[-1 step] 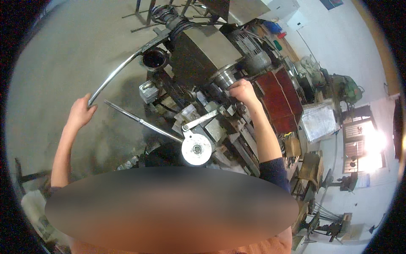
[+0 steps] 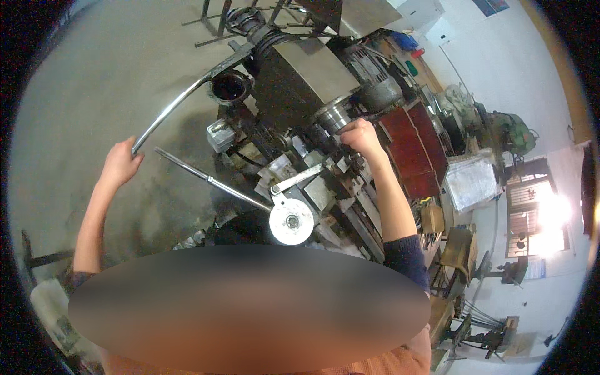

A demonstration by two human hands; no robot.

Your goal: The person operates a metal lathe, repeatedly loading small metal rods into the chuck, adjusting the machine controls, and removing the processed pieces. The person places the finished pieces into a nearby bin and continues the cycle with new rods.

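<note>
My left hand is wrapped round the lower end of a long shiny metal lever, which runs up to the head of an oily lathe-like machine. My right hand is at the face of the machine's round steel chuck. Its fingers are closed, and whatever they pinch there is hidden. Nearer me, a second metal handle reaches out to the left from a pale round disc. Neither hand touches that handle. A flat link arm joins the disc to the machine.
A grey motor sits behind the chuck. Right of my right forearm lies a dark red board, with a silvery sheet beyond it. Metal stand legs are at the far left of the machine. Concrete floor spreads on the left.
</note>
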